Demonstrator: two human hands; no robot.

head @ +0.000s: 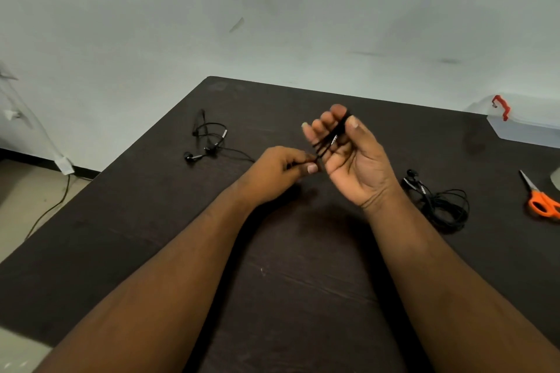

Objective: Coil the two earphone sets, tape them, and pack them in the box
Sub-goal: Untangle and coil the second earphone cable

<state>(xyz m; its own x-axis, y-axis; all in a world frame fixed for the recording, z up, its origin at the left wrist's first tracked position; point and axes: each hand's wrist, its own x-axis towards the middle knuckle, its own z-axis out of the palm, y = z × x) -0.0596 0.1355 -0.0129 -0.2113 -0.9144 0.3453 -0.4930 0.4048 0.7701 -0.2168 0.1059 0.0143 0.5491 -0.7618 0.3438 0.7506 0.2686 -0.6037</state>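
My right hand (353, 157) is raised palm-up above the dark table (303, 281), with black earphone cord (328, 138) wound across its fingers and held under the thumb. My left hand (283, 171) pinches the same cord just left of it. The cord runs on to the earbuds (198, 156), which lie on the table at the far left. A second black earphone set (439, 203) lies loosely bundled on the table to the right of my right wrist. A clear plastic box (527, 127) with a red latch stands at the far right edge.
Orange-handled scissors (541, 201) lie at the right edge of the table. The table's far corner meets a pale wall. To the left the table ends; a cable (51, 209) trails on the floor below.
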